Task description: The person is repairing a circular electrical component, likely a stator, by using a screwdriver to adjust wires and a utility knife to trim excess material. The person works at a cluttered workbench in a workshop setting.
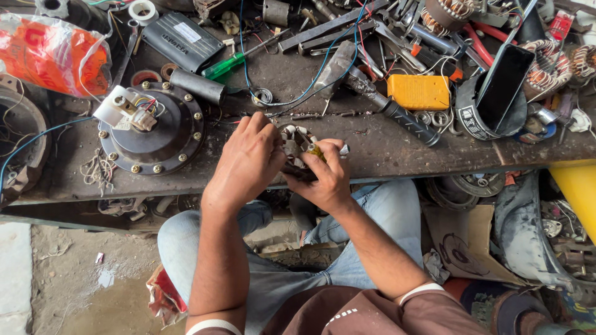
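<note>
My left hand [248,162] grips the left side of a small round metal part with a wound core [293,144] at the front edge of the dark workbench [385,155]. My right hand [326,177] cups the same part from the right and pinches a small yellowish tool or piece [315,151] against its top. Most of the part is hidden under my fingers. I sit with my knees in blue jeans under the bench edge.
A round dark motor housing with bolts and wires [152,127] lies left of my hands. A green-handled screwdriver [225,66], a yellow block [419,92], a black-handled tool [397,115], an orange plastic bag [53,53] and several copper coils clutter the bench behind.
</note>
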